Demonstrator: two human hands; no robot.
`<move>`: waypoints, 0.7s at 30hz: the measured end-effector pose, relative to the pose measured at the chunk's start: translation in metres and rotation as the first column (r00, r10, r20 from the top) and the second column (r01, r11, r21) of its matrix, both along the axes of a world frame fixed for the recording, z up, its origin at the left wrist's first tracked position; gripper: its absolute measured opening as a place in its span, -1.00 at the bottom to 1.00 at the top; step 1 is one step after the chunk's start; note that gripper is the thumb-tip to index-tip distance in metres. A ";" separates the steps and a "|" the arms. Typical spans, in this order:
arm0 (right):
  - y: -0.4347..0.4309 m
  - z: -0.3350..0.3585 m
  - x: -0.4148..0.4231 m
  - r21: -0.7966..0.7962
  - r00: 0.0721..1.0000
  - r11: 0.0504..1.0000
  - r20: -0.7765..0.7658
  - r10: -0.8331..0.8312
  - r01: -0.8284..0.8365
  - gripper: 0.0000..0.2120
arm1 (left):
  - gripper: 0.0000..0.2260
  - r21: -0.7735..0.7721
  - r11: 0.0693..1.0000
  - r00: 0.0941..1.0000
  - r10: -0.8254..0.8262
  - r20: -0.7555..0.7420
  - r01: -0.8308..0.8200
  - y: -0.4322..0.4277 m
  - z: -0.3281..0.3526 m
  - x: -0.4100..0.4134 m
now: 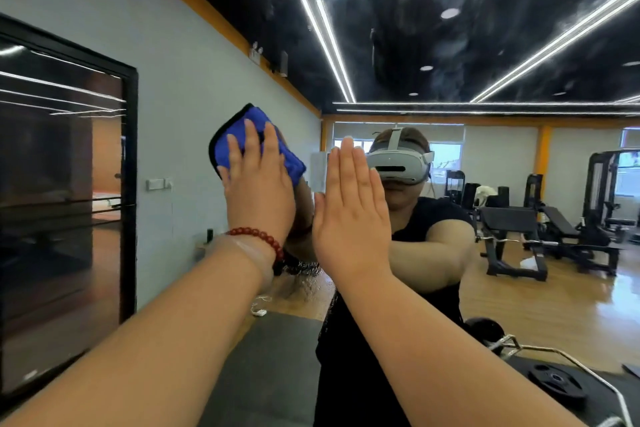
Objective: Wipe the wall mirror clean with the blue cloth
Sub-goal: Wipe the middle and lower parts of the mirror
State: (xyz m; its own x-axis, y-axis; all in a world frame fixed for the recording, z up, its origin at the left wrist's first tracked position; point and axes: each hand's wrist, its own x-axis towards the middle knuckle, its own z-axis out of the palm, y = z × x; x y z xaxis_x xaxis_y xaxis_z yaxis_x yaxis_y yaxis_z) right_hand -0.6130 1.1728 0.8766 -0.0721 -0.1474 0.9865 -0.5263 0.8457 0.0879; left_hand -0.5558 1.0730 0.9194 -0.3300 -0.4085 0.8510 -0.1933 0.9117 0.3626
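The wall mirror [485, 45] fills nearly the whole view, with cloudy smears across its upper part. My left hand [258, 184], a red bead bracelet at its wrist, presses the folded blue cloth [235, 135] flat against the glass with straight fingers. Just to its right, my right hand [349, 208] lies flat on the glass with fingers straight and together, holding nothing. My own reflection, a person in a black top with a grey headset [398, 159], stands behind both hands.
The mirror reflects a gym: a black-framed glass door [69, 201] at the left, weight benches [519, 236] and machines at the right on a wooden floor. A curl bar [554, 357] and a weight plate [554, 380] lie low at the right.
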 end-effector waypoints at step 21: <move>-0.058 -0.007 0.023 0.187 1.000 0.982 -0.025 0.010 -0.005 -0.44 | -0.47 0.094 0.986 0.989 -0.130 -0.077 0.137 -0.063 -0.046 0.011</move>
State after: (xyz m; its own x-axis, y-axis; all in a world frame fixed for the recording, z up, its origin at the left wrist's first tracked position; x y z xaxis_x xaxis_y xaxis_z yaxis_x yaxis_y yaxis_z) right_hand -0.5898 1.1149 0.8697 -0.0456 -0.3294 0.9431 -0.5283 0.8092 0.2571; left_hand -0.5452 1.0103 0.8737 -0.3282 -0.4483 0.8315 -0.0432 0.8864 0.4608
